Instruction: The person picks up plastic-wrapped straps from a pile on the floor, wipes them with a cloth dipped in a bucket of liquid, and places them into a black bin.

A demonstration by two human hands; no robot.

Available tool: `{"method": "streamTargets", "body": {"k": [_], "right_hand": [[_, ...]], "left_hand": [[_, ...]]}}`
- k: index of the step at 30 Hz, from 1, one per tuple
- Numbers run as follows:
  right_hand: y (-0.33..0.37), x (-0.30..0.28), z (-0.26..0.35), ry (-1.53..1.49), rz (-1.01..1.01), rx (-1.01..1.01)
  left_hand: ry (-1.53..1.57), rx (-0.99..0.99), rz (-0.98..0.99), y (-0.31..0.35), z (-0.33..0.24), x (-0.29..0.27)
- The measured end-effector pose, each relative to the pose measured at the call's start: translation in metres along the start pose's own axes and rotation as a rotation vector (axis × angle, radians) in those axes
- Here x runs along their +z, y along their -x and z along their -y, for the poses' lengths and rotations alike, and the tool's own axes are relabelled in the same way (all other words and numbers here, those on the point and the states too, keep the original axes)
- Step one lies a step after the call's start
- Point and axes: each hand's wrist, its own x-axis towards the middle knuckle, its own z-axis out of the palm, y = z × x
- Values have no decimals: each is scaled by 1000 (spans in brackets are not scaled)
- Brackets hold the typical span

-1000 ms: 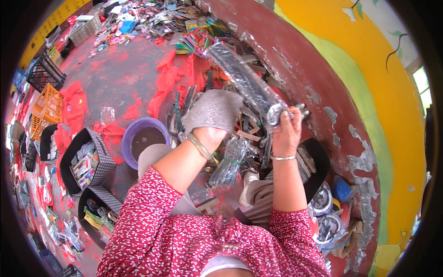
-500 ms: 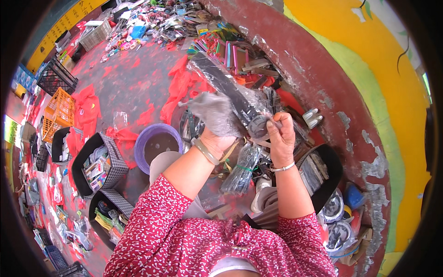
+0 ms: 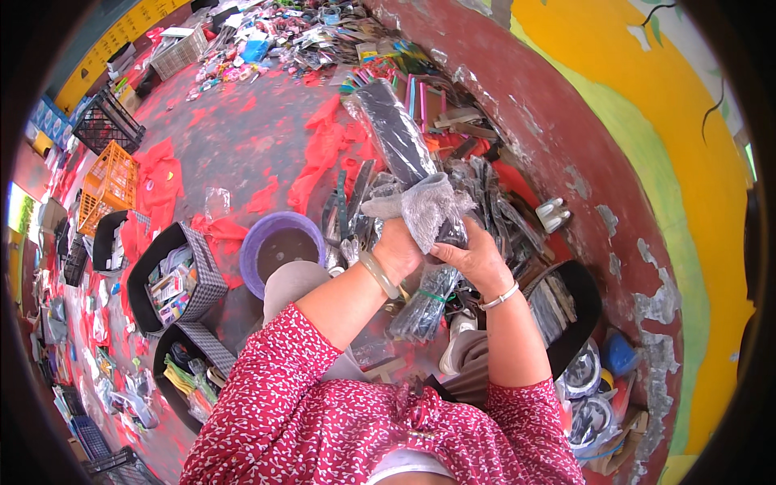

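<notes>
My left hand (image 3: 398, 249) is closed on a damp-looking grey cloth (image 3: 431, 212). The cloth lies over the near end of a long, flat black strip in a clear plastic sleeve (image 3: 394, 133), which slants away up and to the left. My right hand (image 3: 482, 260) grips that same near end, its thumb pressed beside the cloth. The cloth and fingers hide the strip's round end piece. Just below my hands lies a bundle of plastic-wrapped dark items (image 3: 428, 305) with a green tie. More plastic-wrapped dark strips (image 3: 485, 190) are heaped beyond my right hand.
A purple bucket of murky water (image 3: 250, 257) stands left of my knee. Checked bins (image 3: 208, 263) with small goods line the left, near an orange crate (image 3: 121, 182). Right of me sit a black bin (image 3: 586, 303) and the peeling red wall (image 3: 558, 129). Mixed goods (image 3: 303, 40) pile up far off.
My left hand has brought the grey cloth rightward onto the strip's near end, covering the round piece. My right hand has shifted slightly down and left, its fingers now partly behind the strip.
</notes>
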Motion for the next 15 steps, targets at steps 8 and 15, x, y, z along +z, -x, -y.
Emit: {"method": "streamTargets", "body": {"k": [8,15], "right_hand": [[8,4,28,-124,245,207],[12,0,15,143,340,176]], "left_hand": [[118,114,81,-14,-31,-15],[135,152,-54,-18,-98,-4]]}}
